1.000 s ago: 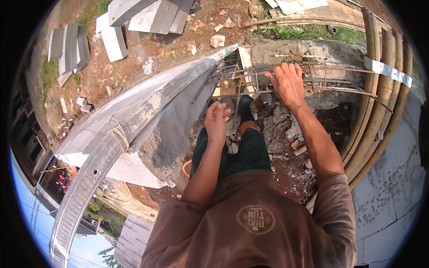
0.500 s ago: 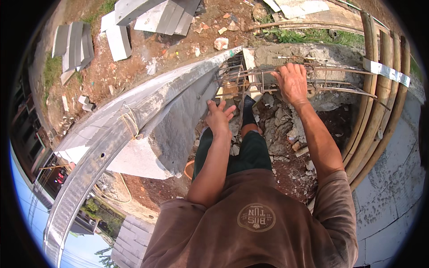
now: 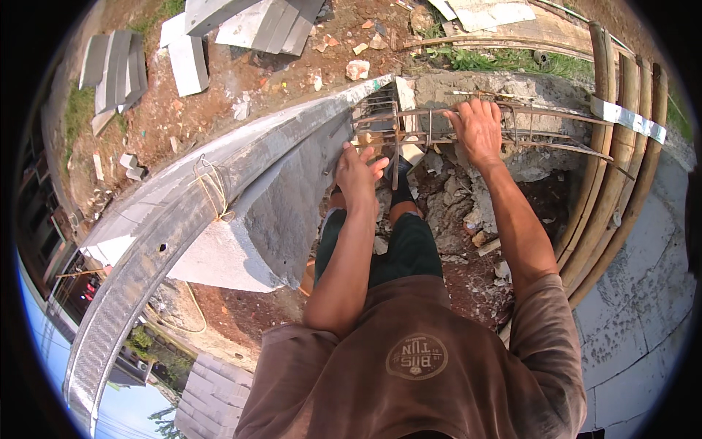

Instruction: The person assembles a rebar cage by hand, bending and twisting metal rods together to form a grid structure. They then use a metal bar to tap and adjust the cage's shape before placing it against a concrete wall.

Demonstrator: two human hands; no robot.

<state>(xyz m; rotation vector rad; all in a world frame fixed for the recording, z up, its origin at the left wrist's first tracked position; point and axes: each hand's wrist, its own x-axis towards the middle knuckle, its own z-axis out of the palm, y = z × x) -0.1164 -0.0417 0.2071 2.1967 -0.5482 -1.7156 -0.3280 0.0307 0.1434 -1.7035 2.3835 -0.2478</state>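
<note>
A rusty steel rebar cage (image 3: 530,139) of long bars and stirrups runs sideways in front of me, over a rough concrete footing. My right hand (image 3: 479,132) is closed over its upper bar, palm down. My left hand (image 3: 356,175) is beside the cage's left end, fingers apart, the fingertips close to the grey block wall (image 3: 281,201); whether they touch the wall or a bar I cannot tell. One narrow rusty stirrup (image 3: 395,150) stands out near the cage's left end, just right of my left hand. The cage's far left part is hidden behind the wall.
A perforated metal channel (image 3: 157,256) lies along the wall, tied with wire (image 3: 214,190). Bamboo poles (image 3: 614,168) bound with a pale strip stand at the right. Grey blocks (image 3: 113,69) lie on the soil at the far left. Broken rubble (image 3: 453,197) surrounds my feet.
The stirrup near the cage's left end now hangs more upright and distinct. My left hand has shifted slightly upward, toward the wall and cage end. My right hand keeps its hold.
</note>
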